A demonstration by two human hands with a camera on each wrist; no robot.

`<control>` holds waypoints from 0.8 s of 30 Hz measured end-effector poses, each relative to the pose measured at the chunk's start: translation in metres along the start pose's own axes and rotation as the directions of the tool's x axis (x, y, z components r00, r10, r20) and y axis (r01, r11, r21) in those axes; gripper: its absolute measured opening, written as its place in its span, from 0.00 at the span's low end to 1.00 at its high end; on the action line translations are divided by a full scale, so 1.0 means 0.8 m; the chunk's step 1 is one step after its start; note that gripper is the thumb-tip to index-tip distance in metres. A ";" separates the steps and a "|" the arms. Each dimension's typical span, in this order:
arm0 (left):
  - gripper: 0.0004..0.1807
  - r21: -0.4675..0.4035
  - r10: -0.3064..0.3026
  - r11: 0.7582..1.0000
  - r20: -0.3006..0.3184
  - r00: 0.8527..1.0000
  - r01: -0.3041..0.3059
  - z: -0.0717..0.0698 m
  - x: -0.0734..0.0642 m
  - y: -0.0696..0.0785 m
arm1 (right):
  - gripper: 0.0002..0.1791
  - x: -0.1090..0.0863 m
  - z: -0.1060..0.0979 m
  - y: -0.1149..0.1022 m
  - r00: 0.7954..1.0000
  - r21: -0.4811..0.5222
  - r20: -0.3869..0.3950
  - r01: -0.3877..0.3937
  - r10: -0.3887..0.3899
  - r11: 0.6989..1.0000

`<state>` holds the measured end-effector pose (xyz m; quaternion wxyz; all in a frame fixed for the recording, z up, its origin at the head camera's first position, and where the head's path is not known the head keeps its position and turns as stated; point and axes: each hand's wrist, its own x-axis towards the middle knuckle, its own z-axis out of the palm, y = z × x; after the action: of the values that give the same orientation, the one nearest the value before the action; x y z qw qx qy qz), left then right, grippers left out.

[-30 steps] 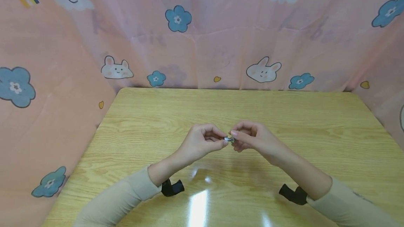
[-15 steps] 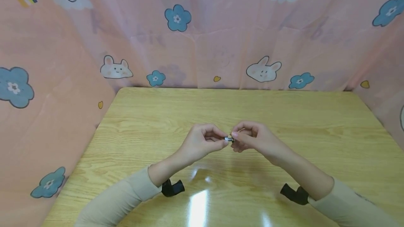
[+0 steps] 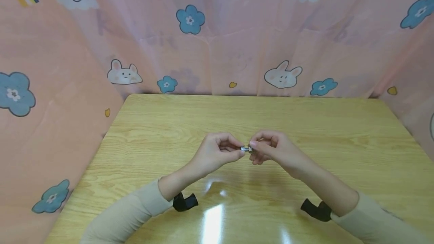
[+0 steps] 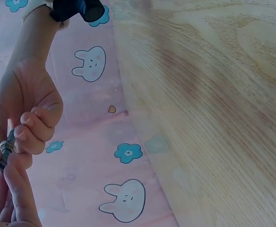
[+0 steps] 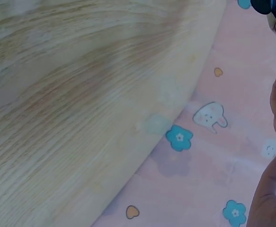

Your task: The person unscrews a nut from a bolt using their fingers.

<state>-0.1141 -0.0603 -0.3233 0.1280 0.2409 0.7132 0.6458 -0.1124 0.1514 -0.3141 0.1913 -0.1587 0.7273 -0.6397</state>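
Threading appeared to be the step under way, with a small silver metal bolt (image 3: 246, 149) held level, or nearly so, above the pale yellow wood-grain counter (image 3: 169, 123). The left hand (image 3: 211, 153) pinched its head end between thumb and forefinger, while the right hand (image 3: 279, 151) pinched a small, shiny metal collar, likely a nut (image 3: 250, 149), around the shank, its other fingers loosely curled. In the left wrist view the collar sat partway along, with bare thread reaching past it toward the right palm; in the right wrist view the metal pieces could not be seen. Whether the nut was going on or coming off could not be told. Either way, the next move seemed to call for a firm, unmoving left pinch and short twists from the right fingertips, releasing and regripping at each turn without tilting the nut off the thread's line. So slight a grip, as a judgement, left some risk of dropping a piece onto the counter.
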 end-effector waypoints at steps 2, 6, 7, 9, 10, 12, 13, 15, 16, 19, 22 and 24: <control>0.08 0.004 -0.004 1.000 0.001 1.000 0.004 -0.001 -0.001 0.000 | 0.08 0.001 0.001 0.000 1.000 0.025 -0.002 0.003 -0.003 1.000; 0.08 0.008 -0.002 1.000 -0.002 1.000 0.002 -0.003 -0.002 0.001 | 0.07 0.001 0.001 -0.001 0.999 0.018 -0.001 0.037 -0.037 0.999; 0.08 0.009 -0.002 1.000 -0.005 1.000 0.002 -0.003 -0.002 0.002 | 0.09 0.002 0.001 -0.002 0.999 0.007 0.004 0.045 -0.045 0.999; 0.08 0.010 0.001 1.000 -0.011 1.000 -0.001 -0.004 -0.003 0.003 | 0.12 0.002 0.001 -0.005 0.999 -0.014 0.012 0.042 -0.042 0.999; 0.08 0.011 0.001 1.000 -0.015 1.000 -0.001 -0.004 -0.002 0.003 | 0.13 0.003 0.001 -0.006 0.999 -0.021 0.015 0.038 -0.038 0.999; 0.08 0.008 0.002 1.000 -0.018 1.000 -0.002 -0.004 -0.002 0.004 | 0.14 0.004 0.001 -0.009 1.000 -0.031 0.016 0.021 -0.021 0.999; 0.08 0.006 0.004 1.000 -0.018 1.000 -0.004 -0.004 -0.002 0.004 | 0.13 0.004 0.002 -0.010 1.000 -0.031 0.016 0.014 -0.013 0.999; 0.08 0.001 0.008 1.000 -0.015 1.000 -0.008 -0.004 -0.003 0.004 | 0.12 0.003 0.002 -0.011 1.000 -0.017 0.017 0.001 -0.001 1.000; 0.08 -0.002 0.009 1.000 -0.013 1.000 -0.009 -0.004 -0.004 0.005 | 0.12 0.002 0.002 -0.012 1.000 -0.010 0.018 0.002 -0.002 1.000; 0.08 -0.010 0.020 1.000 -0.002 1.000 -0.020 -0.005 -0.006 0.005 | 0.09 -0.001 0.003 -0.012 1.000 -0.008 0.020 0.023 -0.023 1.000; 0.08 -0.013 0.029 1.000 0.004 1.000 -0.028 -0.006 -0.007 0.004 | 0.11 -0.003 0.003 -0.013 0.999 -0.030 0.015 0.053 -0.052 0.998; 0.08 -0.006 0.030 1.000 0.002 1.000 -0.030 -0.006 -0.007 0.004 | 0.14 -0.004 0.003 -0.013 0.998 -0.061 0.010 0.064 -0.064 0.996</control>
<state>-0.1108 -0.0670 -0.3206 0.1196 0.2518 0.7073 0.6496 -0.1083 0.1497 -0.3040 0.1688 -0.1904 0.7405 -0.6221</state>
